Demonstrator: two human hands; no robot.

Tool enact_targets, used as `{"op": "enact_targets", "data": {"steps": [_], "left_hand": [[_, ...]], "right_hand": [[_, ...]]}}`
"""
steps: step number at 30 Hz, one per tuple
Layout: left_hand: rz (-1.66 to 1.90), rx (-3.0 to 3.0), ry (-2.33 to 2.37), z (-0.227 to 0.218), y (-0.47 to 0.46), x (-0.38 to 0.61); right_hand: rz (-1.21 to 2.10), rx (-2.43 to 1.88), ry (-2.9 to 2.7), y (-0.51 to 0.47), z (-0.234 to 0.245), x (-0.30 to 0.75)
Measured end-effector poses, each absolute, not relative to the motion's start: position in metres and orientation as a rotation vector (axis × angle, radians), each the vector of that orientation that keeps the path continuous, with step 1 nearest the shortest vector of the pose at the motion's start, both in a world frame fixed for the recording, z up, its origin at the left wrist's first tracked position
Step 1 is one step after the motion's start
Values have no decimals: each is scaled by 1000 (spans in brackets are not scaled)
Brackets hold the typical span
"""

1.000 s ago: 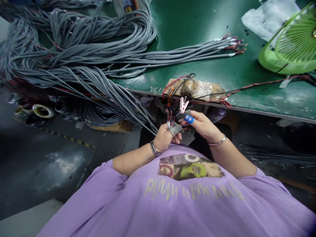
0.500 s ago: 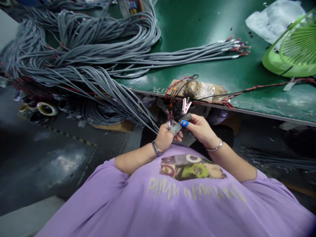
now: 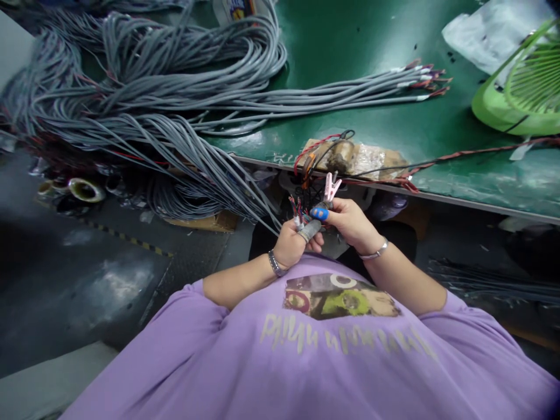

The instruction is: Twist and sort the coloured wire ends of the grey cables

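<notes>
My left hand [image 3: 290,244] is closed around the ends of several grey cables, with a grey covering on its thumb. Stripped cable ends [image 3: 297,211] stick up from this fist, showing thin red and dark wires and white bands. Close beside it, my right hand [image 3: 355,224] is pinched shut, blue tape on the thumb and a dark covering on a finger. Whatever lies between its fingertips is hidden. A pink clip [image 3: 331,188] stands just above the right fingers at the table edge. From the left hand, grey cables [image 3: 245,184] run up to the table.
A big heap of grey cables [image 3: 175,64] covers the left of the green table [image 3: 350,41]. A taped wooden block [image 3: 367,158] with wires sits at the front edge. On the right are a green fan [image 3: 503,105] and a plastic bag [image 3: 485,35].
My right hand has shifted slightly left, its thumb now nearer the wire ends. The wires above my left hand show more spread. The view has moved a little.
</notes>
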State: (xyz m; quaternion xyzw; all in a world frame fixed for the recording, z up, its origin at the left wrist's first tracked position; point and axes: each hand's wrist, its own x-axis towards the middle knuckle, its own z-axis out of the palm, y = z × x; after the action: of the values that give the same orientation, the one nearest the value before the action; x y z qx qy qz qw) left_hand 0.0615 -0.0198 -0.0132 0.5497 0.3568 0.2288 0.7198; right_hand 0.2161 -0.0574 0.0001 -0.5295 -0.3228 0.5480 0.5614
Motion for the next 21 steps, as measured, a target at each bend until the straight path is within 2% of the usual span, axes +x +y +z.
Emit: {"op": "enact_targets", "data": {"steps": [7,14,21], "left_hand": [[591,1157,834,-13,-18,63],[541,1163,777,-13,-19,64],[528,1185,802,-12,-19,63]], "right_hand": [[1314,-1142,-787,-75,-8,228],[1117,-1255,-834,-77,-2,217],[1184,-1258,-747,-68,-4,212]]}}
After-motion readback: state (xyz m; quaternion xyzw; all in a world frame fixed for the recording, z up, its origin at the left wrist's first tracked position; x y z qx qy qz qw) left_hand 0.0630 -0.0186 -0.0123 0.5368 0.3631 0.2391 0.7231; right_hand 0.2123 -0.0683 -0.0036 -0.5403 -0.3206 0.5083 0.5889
